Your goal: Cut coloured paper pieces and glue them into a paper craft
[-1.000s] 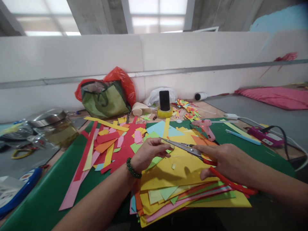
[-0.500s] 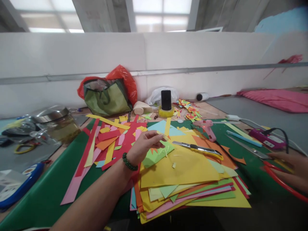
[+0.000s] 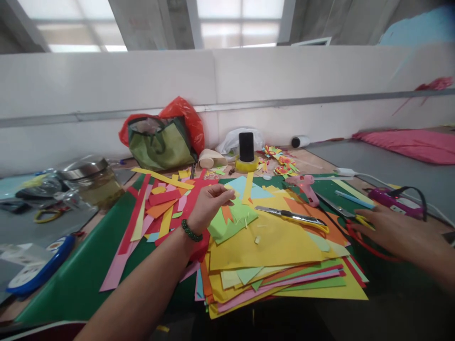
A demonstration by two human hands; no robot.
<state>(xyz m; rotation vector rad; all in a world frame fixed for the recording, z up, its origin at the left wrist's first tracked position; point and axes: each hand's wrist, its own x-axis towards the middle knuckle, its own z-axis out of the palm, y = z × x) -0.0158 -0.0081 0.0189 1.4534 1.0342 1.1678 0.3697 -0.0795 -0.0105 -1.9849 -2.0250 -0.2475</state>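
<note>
My left hand [image 3: 211,203], with a dark green bead bracelet [image 3: 191,231] at the wrist, is held over the paper with thumb and fingertips pinched together. A small pale piece of paper seems to be in the pinch, mostly hidden. Under it lie a light green sheet [image 3: 227,227] with an orange scrap and a yellow sheet [image 3: 270,246] on a paper stack. My right hand [image 3: 387,227] has its fingers on the red and yellow handles of scissors [image 3: 336,206], blades pointing to the far left. The yellow utility knife [image 3: 291,218] lies on the stack between my hands.
A pink glue gun [image 3: 306,189] lies beyond the knife. Coloured paper strips [image 3: 165,208] cover the left. A phone [image 3: 246,147] stands on a tape roll [image 3: 246,164]. Farther off are a green bag [image 3: 159,144], a glass jar [image 3: 94,184], paper flowers [image 3: 284,163] and a purple device [image 3: 396,203].
My right hand has brought the scissors leftward and farther in, toward the glue gun. My left hand has drawn slightly left; the pale paper at its fingertips shows less.
</note>
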